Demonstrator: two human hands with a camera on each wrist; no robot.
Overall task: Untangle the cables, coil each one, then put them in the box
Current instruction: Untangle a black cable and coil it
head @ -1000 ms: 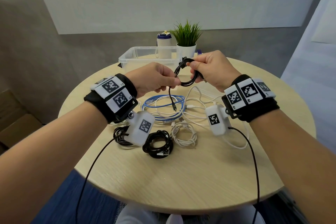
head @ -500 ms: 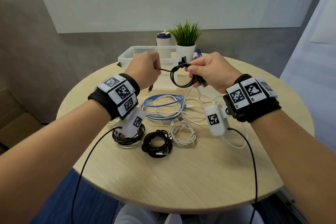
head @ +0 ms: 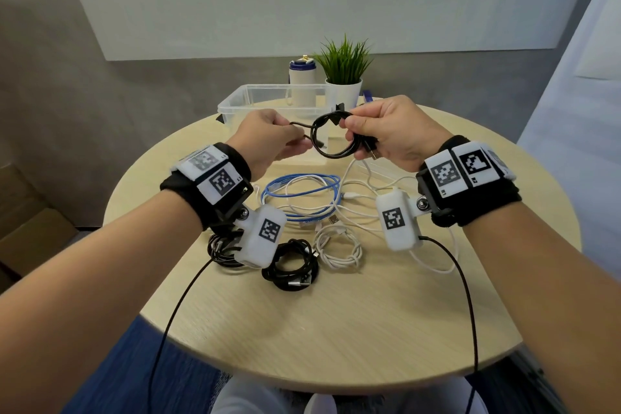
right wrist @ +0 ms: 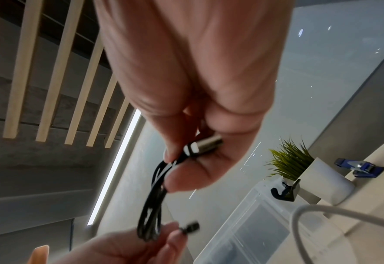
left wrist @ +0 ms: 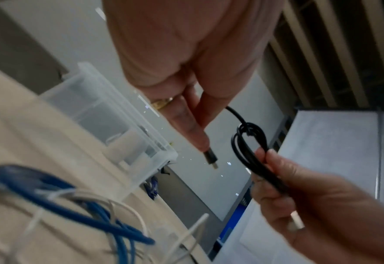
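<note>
A small black cable coil (head: 331, 139) hangs in the air above the round table (head: 336, 312). My right hand (head: 386, 134) pinches the bundled loops (right wrist: 155, 201), with a silver plug (right wrist: 205, 144) tucked in the fingers. My left hand (head: 268, 138) pinches the cable's free end just behind its plug (left wrist: 211, 157), beside the coil. A clear plastic box (head: 272, 104) stands behind the hands. On the table lie a blue cable (head: 302, 188) tangled with white cables (head: 363, 202), two black coils (head: 292, 265) and a white coil (head: 339, 249).
A white pot with a green plant (head: 344, 77) and a white bottle with a blue lid (head: 302, 81) stand at the far table edge by the box. Thin black leads (head: 178, 306) run from the wrist cameras over the near edge.
My left hand drew the free end out to the left, then brought it back to the coil. The right hand kept its hold on the loops.
</note>
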